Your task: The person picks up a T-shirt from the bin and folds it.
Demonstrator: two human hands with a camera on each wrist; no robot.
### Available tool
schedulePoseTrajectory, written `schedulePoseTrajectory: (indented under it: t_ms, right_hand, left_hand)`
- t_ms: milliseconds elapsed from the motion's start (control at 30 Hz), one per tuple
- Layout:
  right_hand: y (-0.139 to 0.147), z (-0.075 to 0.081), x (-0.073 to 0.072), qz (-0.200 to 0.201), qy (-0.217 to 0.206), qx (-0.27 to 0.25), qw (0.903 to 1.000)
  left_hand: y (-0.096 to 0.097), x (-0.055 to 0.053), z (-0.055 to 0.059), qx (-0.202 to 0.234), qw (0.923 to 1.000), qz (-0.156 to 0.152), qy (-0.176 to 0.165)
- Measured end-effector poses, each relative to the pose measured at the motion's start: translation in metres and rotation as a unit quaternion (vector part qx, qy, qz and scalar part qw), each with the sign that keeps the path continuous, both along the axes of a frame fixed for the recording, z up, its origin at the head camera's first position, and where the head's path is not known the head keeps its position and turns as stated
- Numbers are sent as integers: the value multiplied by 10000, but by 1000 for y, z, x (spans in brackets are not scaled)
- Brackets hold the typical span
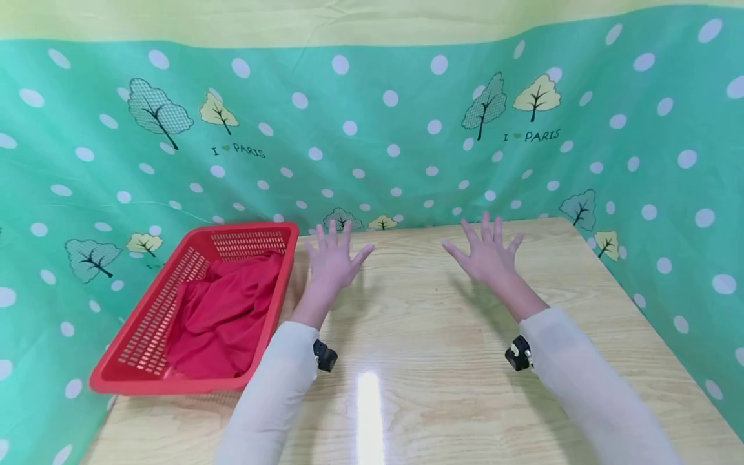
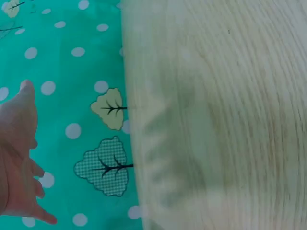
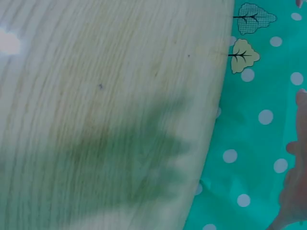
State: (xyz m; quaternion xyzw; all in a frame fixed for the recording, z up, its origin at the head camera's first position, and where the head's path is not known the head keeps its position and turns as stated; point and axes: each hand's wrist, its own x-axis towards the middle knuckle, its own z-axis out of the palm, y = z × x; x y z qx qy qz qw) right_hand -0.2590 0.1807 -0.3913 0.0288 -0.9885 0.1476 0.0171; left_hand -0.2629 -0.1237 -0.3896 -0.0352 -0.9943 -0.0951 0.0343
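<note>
One left hand and one right hand were above one table. Behind them were two black cameras and two pale sleeves; left of the left hand, one red basket held one red cloth heap.

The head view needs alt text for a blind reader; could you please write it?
A person's left hand and right hand hover, spread open, over a wood-grained table. Left of them, a red basket holds red cloth; a dotted green curtain hangs behind.
</note>
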Motion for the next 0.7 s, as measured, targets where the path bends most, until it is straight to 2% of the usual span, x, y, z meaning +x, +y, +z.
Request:
schedulePoseTrajectory:
  t_ms: [200,333,467,567,700]
  right_hand:
    - [6,-10,0,51,15,-84,10000]
    - [7,-19,0,169,-88,-156,9997]
    - [9,-29,4,311,-497,-141,9982]
    - [13,-39,8,361,-785,-73,9962]
    - [15,-51,10,418,-861,-94,9954]
  left_hand:
    - [-9,6,10,385,9989,-11,283]
    - [-19,12,20,386,9982,34,451]
    - [-27,18,29,332,9976,80,597]
    - [-33,23,35,484,9971,88,574]
    - [-45,32,45,688,9962,138,515]
